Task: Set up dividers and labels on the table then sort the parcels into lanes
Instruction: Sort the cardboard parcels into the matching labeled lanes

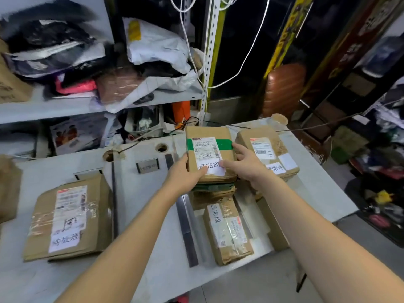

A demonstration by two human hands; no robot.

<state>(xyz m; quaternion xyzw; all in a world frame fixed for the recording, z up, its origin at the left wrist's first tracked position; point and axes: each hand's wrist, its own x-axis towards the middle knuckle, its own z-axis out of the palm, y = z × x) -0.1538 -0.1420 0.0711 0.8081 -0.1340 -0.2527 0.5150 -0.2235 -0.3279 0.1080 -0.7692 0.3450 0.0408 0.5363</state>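
Parcels sit in lanes on a white desk [135,193], which fills the lower frame. A grey shelf [65,108] behind it is piled with bags, mailers and clothing. To the right the room is dark, with a brown wrapped roll [284,88] standing upright. White cables [251,51] hang from above.

Both bare arms reach forward from the bottom edge to the middle lane.

The large parcel [70,217] lies flat in the left lane, well apart from the hands, with a white handwritten label on its near end.

The top parcel [209,149] is brown card with a green tape band and a shipping label. It sits on or just over a green-taped stack [212,186]; contact cannot be told.

- The left hand [185,173] holds its near-left corner, grip closed, thumb on the white label.
- The right hand [247,165] holds the right side, thumb on the label edge, fingers along the side, grip pinching the box.

The right parcel [266,147] lies just beside it in the right lane. The front parcel [227,230] lies nearer the camera, in the same lane as the stack.

A dark divider strip [188,232] runs between the left arm and the front parcel. A thin black strip [114,204] borders the large parcel. A small label plate [148,167] lies flat between them, near a round desk hole [162,148].
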